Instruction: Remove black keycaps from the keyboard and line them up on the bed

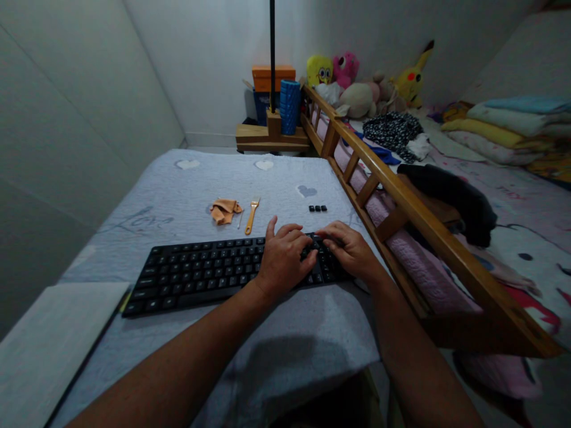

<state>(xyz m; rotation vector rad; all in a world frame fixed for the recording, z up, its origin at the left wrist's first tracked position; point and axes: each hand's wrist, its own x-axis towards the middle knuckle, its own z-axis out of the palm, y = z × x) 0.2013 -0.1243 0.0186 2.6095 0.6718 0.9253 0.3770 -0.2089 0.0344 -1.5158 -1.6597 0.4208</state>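
Note:
A black keyboard (200, 270) lies on the cloth-covered table, its right part partly covered by both hands. My left hand (285, 255) rests over the keys right of the middle, little finger raised, fingers apart. Close beside it, my right hand (352, 249) bends over the upper right keys, thumb and fingers drawn together; whatever may be between them is too small to see. Beyond the keyboard, three loose black keycaps (317, 208) sit in a row. Farther left are a brush with an orange handle (250, 220), a cotton swab (239, 222) and a crumpled orange cloth (225, 211).
A wooden bed rail (379, 178) runs along the table's right side, with clothes and plush toys on the bed behind it. At the front left lies a flat white board-like object (57, 333). A blue roller (289, 107) and an orange box (273, 77) stand beyond the table.

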